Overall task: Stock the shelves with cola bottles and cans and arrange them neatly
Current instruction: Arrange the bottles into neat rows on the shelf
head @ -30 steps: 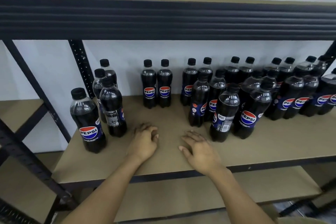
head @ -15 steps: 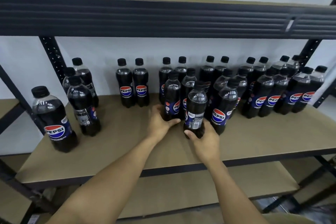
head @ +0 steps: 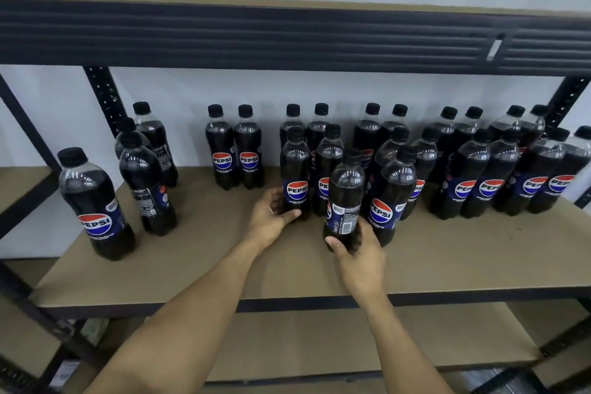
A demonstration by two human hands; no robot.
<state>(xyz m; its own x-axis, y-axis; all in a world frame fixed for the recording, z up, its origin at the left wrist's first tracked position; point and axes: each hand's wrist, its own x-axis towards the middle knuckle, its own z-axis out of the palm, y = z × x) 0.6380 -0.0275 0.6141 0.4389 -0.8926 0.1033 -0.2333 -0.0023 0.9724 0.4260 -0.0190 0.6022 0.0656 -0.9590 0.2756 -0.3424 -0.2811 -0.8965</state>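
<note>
Both hands are on bottles here. The left hand (head: 270, 217) has its grip curled round the lower part of a dark plastic cola bottle (head: 295, 176) with a black cap. Its red-white-blue logo faces out and the thumb lies across the front near the base. The right hand (head: 361, 259) has its grip closed on the bottom of a second black-capped cola bottle (head: 345, 195), thumb on the left side, fingers wrapped round the right. This one's turned so the barcode side of the label faces the camera. Can't tell if its base is on the board or just off it, since the hand covers that. Both bottles are mid-way along the tan fibreboard shelf (head: 224, 265) with the dark metal frame, at the front of a big cluster of matching bottles (head: 479, 176) running off to the right. Back by the white wall, left of the left hand, stands a neat pair of cola bottles (head: 235, 150). A bunch of three bottles (head: 147, 182) sits near the left upright, and a lone cola bottle (head: 92, 201) is far left near the front edge. There's a lower tan shelf (head: 415, 336) underneath.
</note>
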